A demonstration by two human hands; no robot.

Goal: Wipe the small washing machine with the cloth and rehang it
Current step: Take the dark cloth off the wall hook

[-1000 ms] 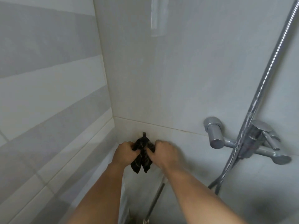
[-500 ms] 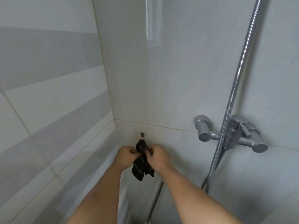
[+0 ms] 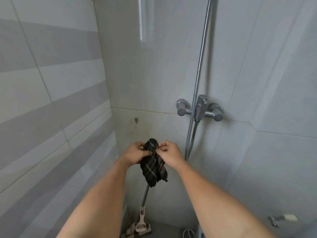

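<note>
A dark cloth (image 3: pixel 153 166) with thin pale stripes hangs bunched between both hands in front of the tiled corner. My left hand (image 3: pixel 135 153) grips its upper left part. My right hand (image 3: pixel 169 155) pinches the top edge from the right. A small metal wall hook (image 3: pixel 136 120) sits bare on the back wall, above the cloth and apart from it. The small washing machine is out of view.
A chrome shower mixer (image 3: pixel 199 110) with its hose (image 3: pixel 199 66) is mounted on the back wall to the right. A mop (image 3: pixel 143 213) leans in the corner below the cloth. Striped tiles (image 3: pixel 51 100) cover the left wall.
The cloth was at the hook a second ago; now both hands hold it lower, off the hook, which shows bare. The view has tilted down and pulled back.
</note>
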